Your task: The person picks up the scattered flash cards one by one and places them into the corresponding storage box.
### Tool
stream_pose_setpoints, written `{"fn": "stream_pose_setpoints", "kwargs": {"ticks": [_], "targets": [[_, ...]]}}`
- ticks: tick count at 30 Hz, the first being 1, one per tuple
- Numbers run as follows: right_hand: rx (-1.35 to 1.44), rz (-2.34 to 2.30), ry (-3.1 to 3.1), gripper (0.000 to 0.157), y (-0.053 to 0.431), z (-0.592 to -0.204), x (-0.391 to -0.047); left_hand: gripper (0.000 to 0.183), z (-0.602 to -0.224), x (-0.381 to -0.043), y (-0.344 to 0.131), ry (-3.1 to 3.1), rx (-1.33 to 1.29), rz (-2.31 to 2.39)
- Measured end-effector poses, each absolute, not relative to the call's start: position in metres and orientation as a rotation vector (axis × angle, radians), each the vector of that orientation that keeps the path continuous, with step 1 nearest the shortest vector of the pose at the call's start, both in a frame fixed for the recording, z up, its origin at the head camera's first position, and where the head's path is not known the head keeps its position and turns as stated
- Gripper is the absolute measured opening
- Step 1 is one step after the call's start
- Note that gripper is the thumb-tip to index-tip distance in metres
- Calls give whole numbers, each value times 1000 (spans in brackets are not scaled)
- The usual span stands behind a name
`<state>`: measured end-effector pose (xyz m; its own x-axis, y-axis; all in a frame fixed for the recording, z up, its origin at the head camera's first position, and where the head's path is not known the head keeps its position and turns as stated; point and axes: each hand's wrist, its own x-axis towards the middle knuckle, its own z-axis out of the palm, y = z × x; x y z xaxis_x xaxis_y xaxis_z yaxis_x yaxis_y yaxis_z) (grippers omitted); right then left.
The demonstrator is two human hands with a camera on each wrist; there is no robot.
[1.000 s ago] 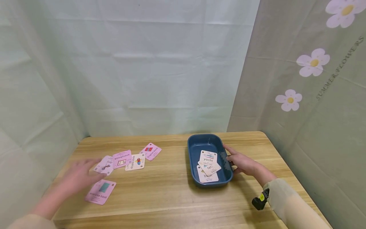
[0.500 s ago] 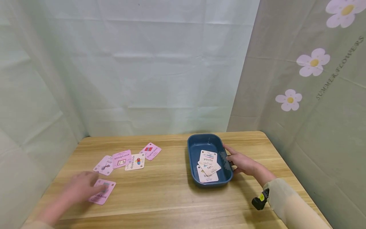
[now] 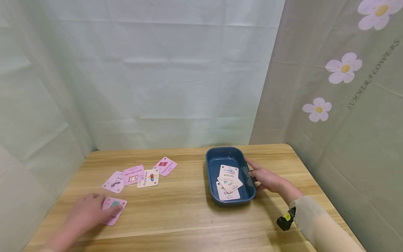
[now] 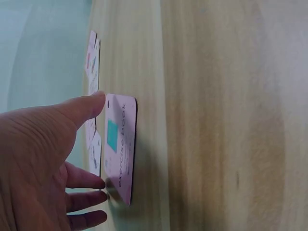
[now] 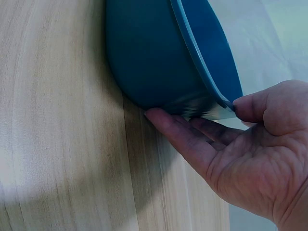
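Note:
My left hand [image 3: 84, 212] is over a pink "exercise book" flashcard [image 4: 126, 149] lying on the wooden table. In the left wrist view the thumb and fingers are spread at two corners of the card, not curled round it. At the right, my right hand [image 3: 267, 180] holds the side of a dark blue rectangular dish [image 3: 209, 168]. The right wrist view has the thumb at its rim and the fingers against the outer wall near the base. Inside the dish overlap a "yacht" card [image 3: 229, 171] and two other white cards, one largely covered.
Beyond the left hand lie a pink "storybook" card [image 3: 133, 174], a white "spaceship" card [image 3: 151, 178], an "English book" card [image 3: 165, 166] and a pale card with an ant-like picture [image 3: 113, 182]. Cloth curtains [image 3: 176, 77] stand behind the table and at both sides.
My left hand has moved down and nearer to the "exercise book" card, which it now partly covers. My right hand and the dish stay in place.

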<state>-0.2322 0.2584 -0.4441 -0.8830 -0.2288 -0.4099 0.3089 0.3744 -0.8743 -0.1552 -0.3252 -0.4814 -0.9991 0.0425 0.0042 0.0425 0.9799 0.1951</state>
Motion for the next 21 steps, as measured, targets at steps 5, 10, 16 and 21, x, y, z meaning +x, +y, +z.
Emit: {"fn": "stream_pose_setpoints", "kwargs": {"ticks": [5,10,16,21], "targets": [[71,-1531,2170,60,258,-443,-232,104,-485,-154,-323,-3107,-44,-283],[72,-1525,2180,60,257,-443,-232,103,-485,-152,-322,-3109,-36,-273],[74,-1522,2184,61,257,-443,-232,101,-485,-151,-321,-3106,-29,-297],[75,-1528,2176,60,258,-444,-232,100,-484,-153,-322,-3112,-50,-305]]}}
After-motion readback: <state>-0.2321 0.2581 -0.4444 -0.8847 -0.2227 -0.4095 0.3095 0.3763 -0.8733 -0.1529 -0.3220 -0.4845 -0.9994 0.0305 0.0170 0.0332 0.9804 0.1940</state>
